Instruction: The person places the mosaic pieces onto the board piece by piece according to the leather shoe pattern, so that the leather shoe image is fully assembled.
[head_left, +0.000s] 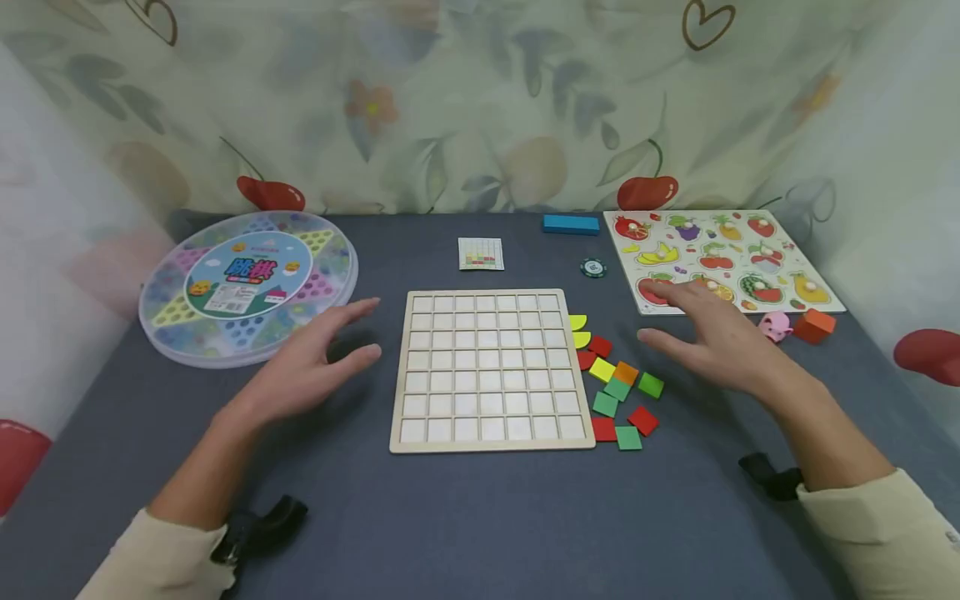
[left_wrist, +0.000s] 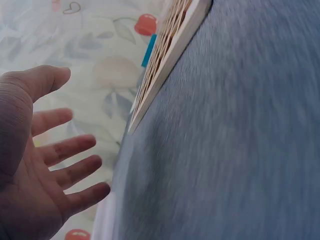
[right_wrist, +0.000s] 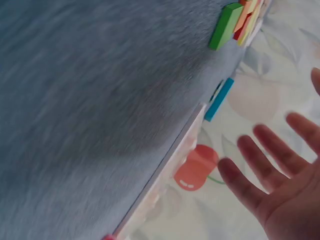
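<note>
A pale wooden grid board [head_left: 491, 371] with vacant square cells lies in the middle of the table. My left hand [head_left: 315, 358] hovers to its left, beside the round game case, fingers spread and holding nothing. On the other side, my right hand [head_left: 708, 337] is held above the table near the fruit puzzle board [head_left: 720, 258], its fingers apart and nothing in them. Between the grid and that hand lie several coloured square tiles, among them a green tile [head_left: 651, 385], an orange tile [head_left: 626, 373] and a red tile [head_left: 642, 421]. Yellow rounded pieces [head_left: 581, 339] touch the grid's right edge.
The round game case [head_left: 247, 287] sits at the back left. Behind the grid are a small printed card [head_left: 481, 254], a blue block [head_left: 571, 224] and a poker chip [head_left: 593, 267]. A pink figurine [head_left: 775, 326] and an orange block [head_left: 814, 326] stand at the right.
</note>
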